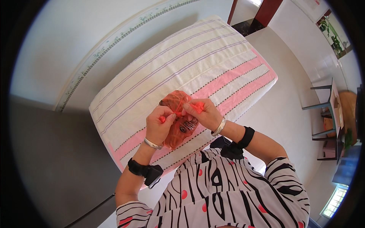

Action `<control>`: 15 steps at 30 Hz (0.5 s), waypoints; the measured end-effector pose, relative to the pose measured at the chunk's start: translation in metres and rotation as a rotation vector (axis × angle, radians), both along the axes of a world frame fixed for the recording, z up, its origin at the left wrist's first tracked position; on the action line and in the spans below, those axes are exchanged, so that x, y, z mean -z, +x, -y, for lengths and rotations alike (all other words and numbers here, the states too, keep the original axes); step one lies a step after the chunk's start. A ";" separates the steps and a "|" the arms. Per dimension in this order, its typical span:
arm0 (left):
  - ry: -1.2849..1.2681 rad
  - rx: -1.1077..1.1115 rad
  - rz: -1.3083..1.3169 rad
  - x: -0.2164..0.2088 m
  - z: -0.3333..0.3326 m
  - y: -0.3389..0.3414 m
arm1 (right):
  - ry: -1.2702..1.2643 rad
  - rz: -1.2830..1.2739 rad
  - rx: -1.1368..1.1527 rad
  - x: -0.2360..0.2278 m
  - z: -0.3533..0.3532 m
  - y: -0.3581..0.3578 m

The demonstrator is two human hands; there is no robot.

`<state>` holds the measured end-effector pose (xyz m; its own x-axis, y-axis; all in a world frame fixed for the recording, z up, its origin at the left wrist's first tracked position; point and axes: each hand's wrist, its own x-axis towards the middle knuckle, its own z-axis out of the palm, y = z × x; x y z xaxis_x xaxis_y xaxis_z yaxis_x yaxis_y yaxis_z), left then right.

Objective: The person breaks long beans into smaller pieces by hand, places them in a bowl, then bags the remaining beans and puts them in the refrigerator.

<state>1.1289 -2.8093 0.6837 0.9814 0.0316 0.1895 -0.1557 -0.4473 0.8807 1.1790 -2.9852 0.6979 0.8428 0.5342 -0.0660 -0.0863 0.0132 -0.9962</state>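
A thin, see-through red plastic bag (175, 137) rests on the striped cloth near the table's front side. Dark items show through it, but their kind is hard to make out. My left hand (159, 123) pinches one gathered end of the bag's top, and a red tip sticks out of the fist. My right hand (204, 113) grips the other gathered end, with crumpled red plastic poking out between its fingers. Both hands meet close together above the bag, where the plastic is drawn tight between them.
A white cloth with pink bands and purple lines (159, 64) covers the table. Along the left runs a wall with a floral border (125, 34), with a dark grey surface (57, 159) below it. A dark-framed rack (329, 114) stands at the far right beyond pale floor (266, 102).
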 end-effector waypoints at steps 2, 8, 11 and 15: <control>-0.149 -0.047 -0.023 0.003 -0.001 -0.001 | -0.005 0.015 0.004 0.006 0.000 0.000; -0.303 -0.100 -0.270 0.010 -0.007 0.000 | 0.004 -0.026 0.017 0.013 -0.004 -0.006; -0.378 -0.070 -0.368 0.023 -0.006 0.003 | 0.005 0.192 -0.026 0.025 -0.009 -0.009; -0.454 -0.064 -0.353 0.029 -0.010 0.002 | -0.136 0.246 -0.195 0.015 0.001 -0.009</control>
<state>1.1310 -2.7990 0.6549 0.9761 0.0951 -0.1952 0.1972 -0.0117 0.9803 1.1705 -2.9864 0.6825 0.7249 0.6874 0.0447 0.1692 -0.1147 -0.9789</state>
